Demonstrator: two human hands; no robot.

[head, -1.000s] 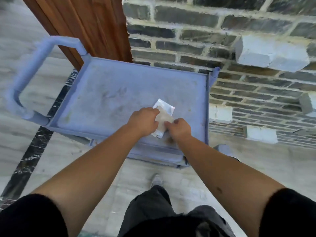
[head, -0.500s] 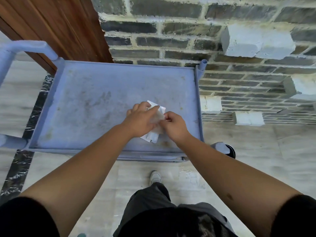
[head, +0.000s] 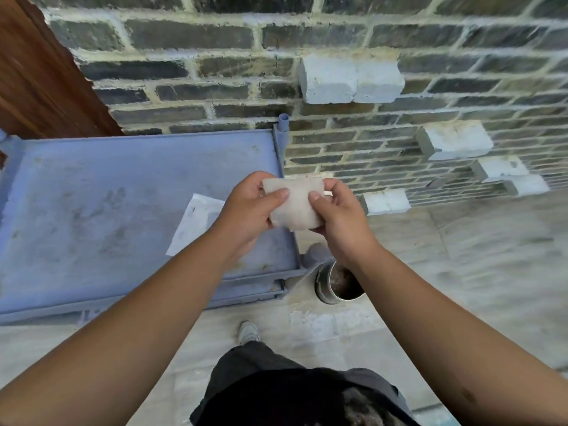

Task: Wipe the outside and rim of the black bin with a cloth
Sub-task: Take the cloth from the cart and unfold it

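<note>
A folded off-white cloth (head: 295,204) is held up in the air between both hands, above the right end of the blue cart. My left hand (head: 246,210) grips its left side with the thumb on top. My right hand (head: 336,216) pinches its right side. On the floor below my right wrist stands a small dark round bin (head: 325,285) with a shiny rim, partly hidden by my forearm.
The blue cart (head: 92,210) fills the left, with an opened white wrapper (head: 196,219) lying on its top tray. A grey brick wall (head: 368,118) with protruding pale blocks rises behind. A wooden door (head: 37,72) is at the upper left. Pale stone floor (head: 461,272) lies to the right.
Both hands lifted the cloth out of the white wrapper and off the cart tray, moving right. The wrapper stayed on the tray. The view swung right, showing the bin.
</note>
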